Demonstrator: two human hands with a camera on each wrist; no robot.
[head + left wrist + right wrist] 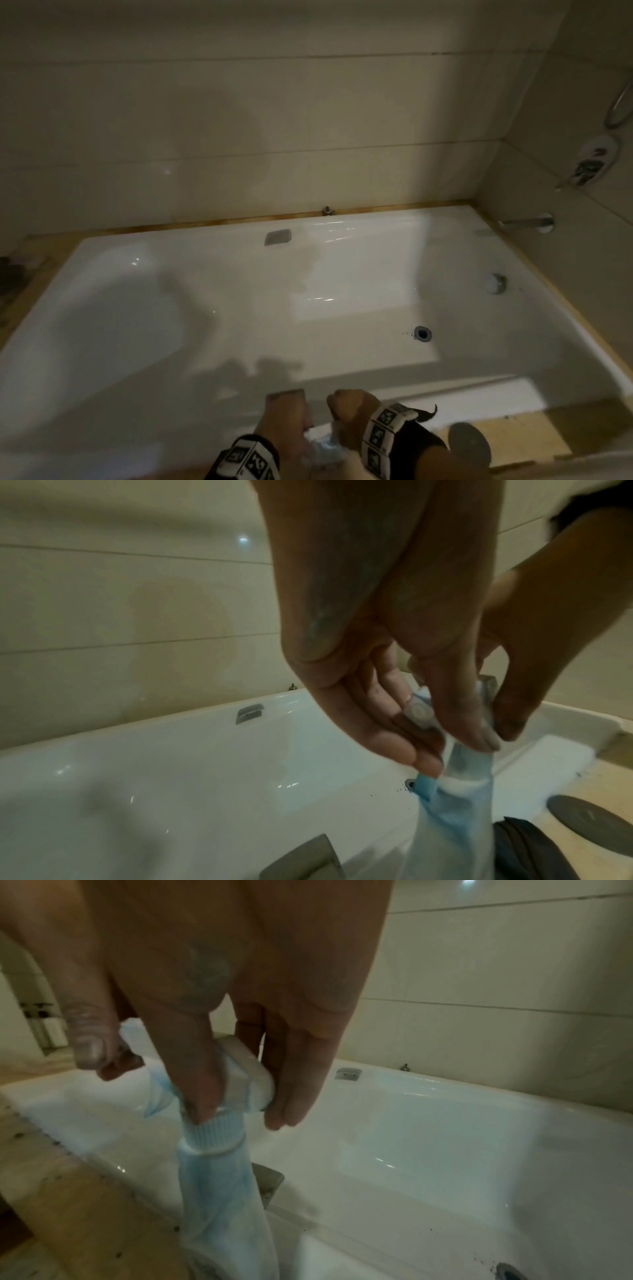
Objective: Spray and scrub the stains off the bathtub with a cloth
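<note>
Both hands hold a spray bottle (325,445) of pale blue liquid over the near rim of the white bathtub (171,342). My left hand (284,418) pinches it just under the spray head, thumb and fingers (479,731) on the neck, and the body (445,818) hangs down. My right hand (349,411) is curled round the white spray head (246,1074), one finger (202,1096) reaching the ribbed collar (212,1134). Dark specks (407,333) lie on the tub floor beside the drain (422,333). I cannot pick out a cloth with certainty.
A grey grab handle (277,237) sits on the far tub wall, another (270,1180) on the near wall. An overflow knob (496,283) and a tap spout (527,222) are at the right end. A round grey disc (469,445) and dark fabric (531,850) lie on the near ledge.
</note>
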